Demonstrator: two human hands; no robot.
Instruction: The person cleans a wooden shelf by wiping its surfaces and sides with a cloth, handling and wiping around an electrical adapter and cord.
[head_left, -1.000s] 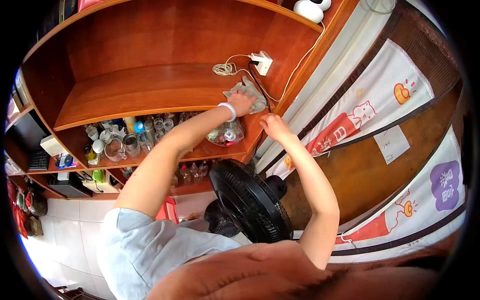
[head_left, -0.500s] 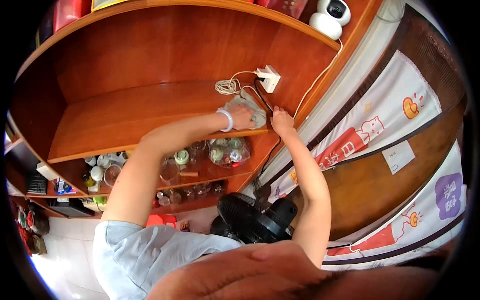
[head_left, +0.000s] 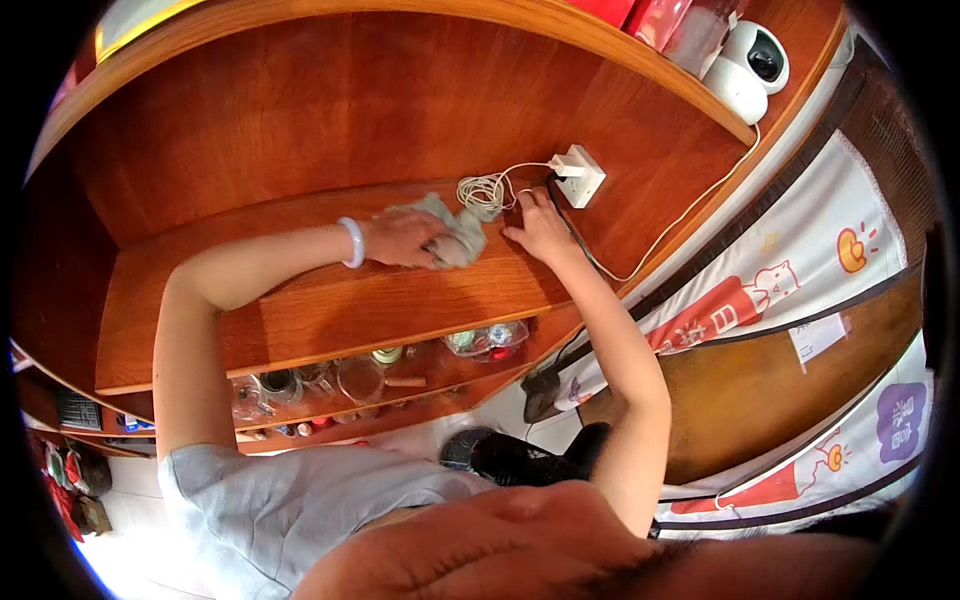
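A crumpled grey cloth (head_left: 458, 240) lies on the wooden shelf board (head_left: 300, 265), and my left hand (head_left: 405, 238) grips it, pressing it to the wood. A white bracelet circles that wrist. To the right, my right hand (head_left: 540, 228) rests on the board with its thumb and fingers apart, its fingertips beside the coiled white cable (head_left: 484, 191). Whether the fingertips touch the cable cannot be made out. Behind it, a white plug adapter (head_left: 580, 176) on the side wall has white and black cables running from it.
Glass jars (head_left: 360, 380) and a plastic bag of small items (head_left: 488, 340) fill the shelf below. A white camera (head_left: 748, 70) stands on the upper shelf. Printed curtains (head_left: 770, 290) hang at the right. A black fan (head_left: 510, 457) is partly visible at the bottom.
My left hand has moved left with the cloth. My right hand has left the shelf's front corner by the black cable and moved inward, near the coil. The view has shifted closer to the shelf.
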